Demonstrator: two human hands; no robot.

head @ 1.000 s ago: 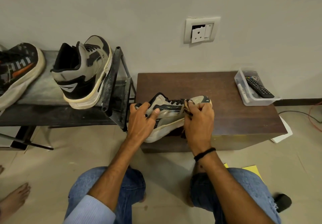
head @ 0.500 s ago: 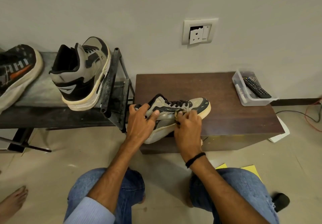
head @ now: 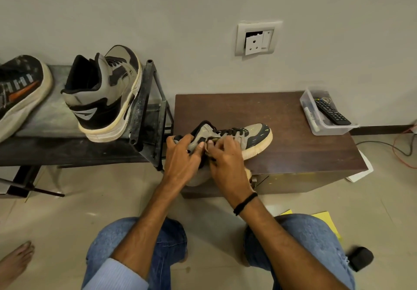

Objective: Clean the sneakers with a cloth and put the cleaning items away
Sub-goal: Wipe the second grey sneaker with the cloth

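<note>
A grey and black sneaker [head: 252, 135] lies at the front left of the dark wooden table [head: 282, 118], toe pointing right. My left hand [head: 181, 157] grips its heel collar. My right hand [head: 226, 157] holds a small cloth [head: 214, 139] pressed on the sneaker's side near the laces; most of the cloth is hidden under the fingers. The matching sneaker [head: 103, 96] stands on the black metal rack [head: 144, 113] to the left.
Another black and orange shoe [head: 19, 91] sits at the rack's far left. A clear box [head: 325, 113] with a remote stands on the table's back right corner. A wall socket [head: 258, 39], floor cables [head: 404, 152], yellow papers [head: 325, 222] and a bare foot [head: 15, 260] are around.
My right hand has slid the cloth leftward along the sneaker, from the toe to the side near the laces. The left hand keeps its hold on the heel.
</note>
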